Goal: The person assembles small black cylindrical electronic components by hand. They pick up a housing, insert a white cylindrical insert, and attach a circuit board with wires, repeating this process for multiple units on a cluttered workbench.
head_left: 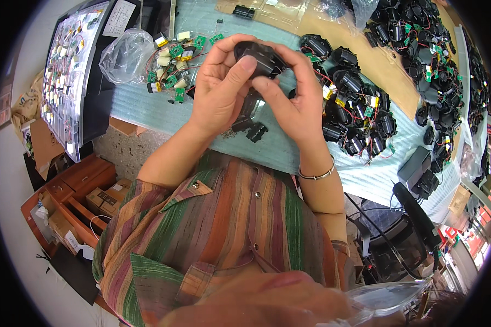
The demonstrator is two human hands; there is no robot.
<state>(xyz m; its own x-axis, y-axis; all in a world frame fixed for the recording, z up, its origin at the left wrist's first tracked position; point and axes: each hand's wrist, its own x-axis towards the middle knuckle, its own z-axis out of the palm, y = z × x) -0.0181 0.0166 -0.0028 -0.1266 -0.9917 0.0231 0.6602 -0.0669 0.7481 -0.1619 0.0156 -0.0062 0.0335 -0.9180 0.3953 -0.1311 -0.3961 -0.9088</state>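
A black plastic housing [261, 61] is held up over the tabletop [150, 103], between the left grip [217, 90] and the right grip [300, 102]. Both grips are closed on it, the fingers being curled about its sides and the thumbs laid against its near face. A silver bracelet [317, 176] is worn on the right wrist. Below the hands, a small black part [257, 132] is left lying on the pale sheeting. To the left, green circuit boards and small batteries [176, 51] are clustered with thin wires, and a crumpled clear bag [126, 56] is placed just beside them. To the right, a pile of black housings [350, 82] is threaded with red wires; a further heap [398, 32] is spread beyond a brown cardboard sheet [384, 82].
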